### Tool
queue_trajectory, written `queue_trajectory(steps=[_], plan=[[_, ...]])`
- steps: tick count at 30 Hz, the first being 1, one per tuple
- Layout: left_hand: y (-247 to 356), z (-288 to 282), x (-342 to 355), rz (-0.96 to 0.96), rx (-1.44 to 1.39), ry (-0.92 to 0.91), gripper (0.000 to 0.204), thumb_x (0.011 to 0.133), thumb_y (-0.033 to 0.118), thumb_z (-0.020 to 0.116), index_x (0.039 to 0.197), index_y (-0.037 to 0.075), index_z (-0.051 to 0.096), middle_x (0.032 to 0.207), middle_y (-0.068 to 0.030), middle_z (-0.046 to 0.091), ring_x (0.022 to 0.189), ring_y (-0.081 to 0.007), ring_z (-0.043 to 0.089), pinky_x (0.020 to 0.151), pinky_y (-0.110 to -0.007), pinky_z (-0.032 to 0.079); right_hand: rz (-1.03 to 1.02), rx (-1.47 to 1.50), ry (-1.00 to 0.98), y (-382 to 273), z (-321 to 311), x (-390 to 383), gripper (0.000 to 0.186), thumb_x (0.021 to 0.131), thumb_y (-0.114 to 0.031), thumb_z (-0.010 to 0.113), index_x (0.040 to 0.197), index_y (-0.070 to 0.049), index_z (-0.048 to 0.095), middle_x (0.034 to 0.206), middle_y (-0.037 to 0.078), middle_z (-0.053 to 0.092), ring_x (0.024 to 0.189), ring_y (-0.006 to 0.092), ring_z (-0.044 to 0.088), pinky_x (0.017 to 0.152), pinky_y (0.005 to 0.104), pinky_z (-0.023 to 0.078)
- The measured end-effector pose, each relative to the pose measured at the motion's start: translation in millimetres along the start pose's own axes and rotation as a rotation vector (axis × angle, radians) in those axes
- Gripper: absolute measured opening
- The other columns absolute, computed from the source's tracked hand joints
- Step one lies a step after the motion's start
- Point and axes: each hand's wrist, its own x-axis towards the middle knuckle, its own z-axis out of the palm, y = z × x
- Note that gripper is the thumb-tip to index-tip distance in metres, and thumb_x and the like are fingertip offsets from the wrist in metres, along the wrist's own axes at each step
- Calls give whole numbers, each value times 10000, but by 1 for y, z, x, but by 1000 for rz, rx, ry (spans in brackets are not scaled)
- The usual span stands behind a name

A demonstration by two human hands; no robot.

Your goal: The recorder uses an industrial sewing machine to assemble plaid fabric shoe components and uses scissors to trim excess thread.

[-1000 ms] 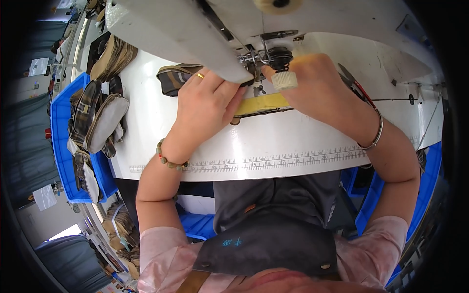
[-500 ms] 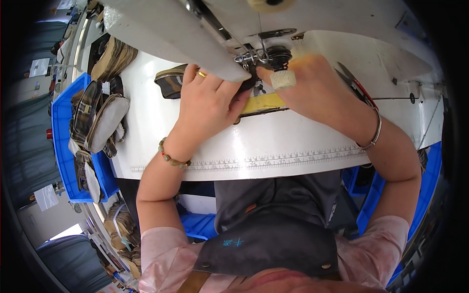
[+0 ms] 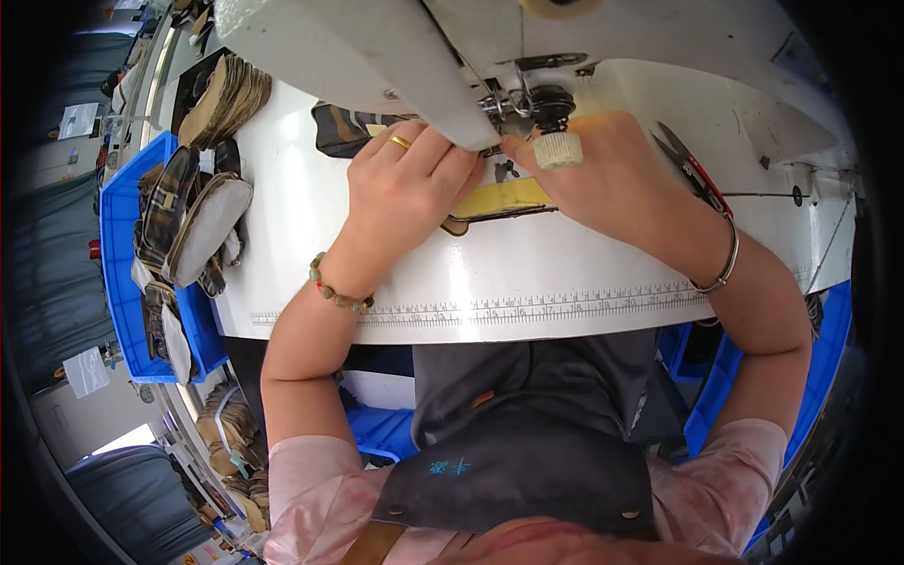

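Note:
A camouflage pouch (image 3: 341,130) lies on the sewing machine's bed, its left end sticking out past my left hand (image 3: 400,188). The fingers of that hand are bent and closed on the pouch, with their tips by the presser foot. My right hand (image 3: 607,179) rests across from it, its thumb side close to the needle area; most of its fingers are hidden behind the machine's white knob (image 3: 557,150). The white sewing machine head (image 3: 377,66) covers the stitching point. Between my hands, a yellow strip (image 3: 504,198) lies on the bed.
Scissors (image 3: 695,169) with red on the handles lie right of my right hand. A blue bin (image 3: 121,254) with several pouches stands at the left edge, below a stack of brown pieces (image 3: 221,102). A ruler scale (image 3: 527,311) runs along the table's front.
The pouch has turned and shifted, its outer end now farther back with a camouflage side showing instead of the zipper. My left hand has moved slightly right with it; the right hand has barely moved.

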Motion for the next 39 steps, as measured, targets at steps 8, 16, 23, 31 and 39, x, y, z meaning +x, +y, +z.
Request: queue_trajectory(steps=[8,16,23,31,39], plan=[[1,-4,1,36,-11,-181,229,673,89,786,877,88,682,919,11,651,750,-159,627,591,-267,510,9,-1,29,0,2,-1,45,772,-119,659,800,-88,676,672,34,619,619,199,667,516,343,499],[5,1,3,-82,-108,-108,246,629,-9,749,846,50,651,975,-38,669,770,-214,632,620,-303,530,38,-36,10,-1,1,0,63,780,-117,652,835,-90,668,677,23,624,618,188,667,508,324,493],[7,-6,5,-184,-28,-46,318,617,-4,765,917,80,700,936,-22,690,769,-201,657,614,-290,537,38,-23,3,-1,0,0,51,778,-105,643,822,-83,658,676,39,626,608,197,669,507,333,496],[5,-2,-2,-71,4,-116,303,652,15,764,939,95,711,928,3,695,791,-162,685,610,-266,540,36,-25,-3,-1,-1,-1,45,775,-103,641,812,-78,649,665,45,620,609,199,670,507,331,495],[12,-5,4,-30,13,-148,176,663,63,746,811,96,656,856,13,628,723,-160,638,578,-288,505,27,-13,41,0,1,-1,37,778,-110,638,806,-85,642,659,31,612,601,197,663,500,333,488]])
